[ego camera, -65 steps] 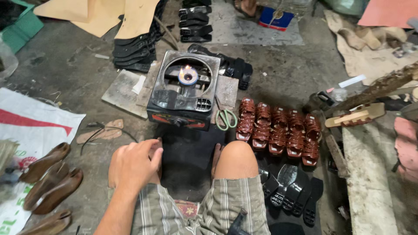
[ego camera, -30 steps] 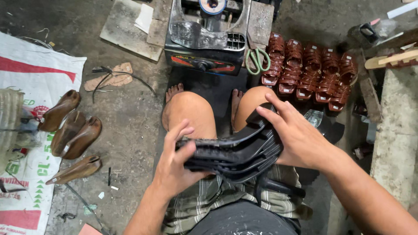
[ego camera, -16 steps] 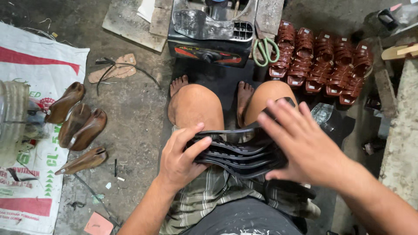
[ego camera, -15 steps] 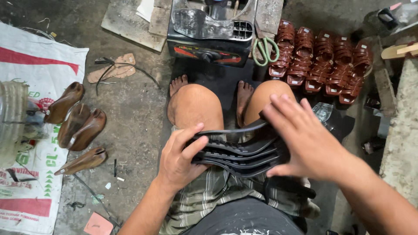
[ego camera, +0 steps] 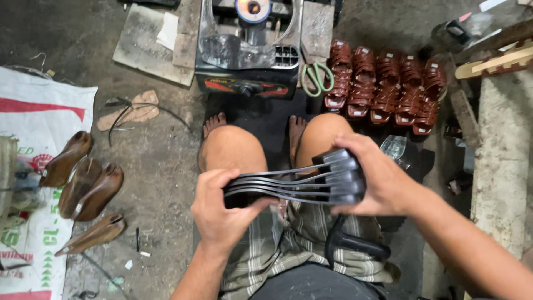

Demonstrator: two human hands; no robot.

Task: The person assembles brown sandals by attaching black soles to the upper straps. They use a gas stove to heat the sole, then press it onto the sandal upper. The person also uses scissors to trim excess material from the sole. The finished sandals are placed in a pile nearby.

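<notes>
Above my knees I hold a stack of several black shoe soles (ego camera: 288, 184) edge-on, level across my lap. My left hand (ego camera: 222, 208) grips the thin toe end of the stack. My right hand (ego camera: 377, 180) wraps the thicker heel end. One more black sole (ego camera: 355, 244) lies on my checked shorts under my right forearm. My bare feet rest on a dark mat in front of a small black stove (ego camera: 250, 50).
Rows of brown heel pieces (ego camera: 388, 83) stand at the upper right. Green-handled scissors (ego camera: 316, 78) lie beside the stove. Several brown wooden shoe lasts (ego camera: 83, 183) lie at the left on a white printed sack (ego camera: 33, 139). A concrete ledge (ego camera: 499, 166) runs along the right.
The camera has tilted down from the stove to my lap. Both hands have taken up the sole stack, squared it, and now hold it level by its two ends.
</notes>
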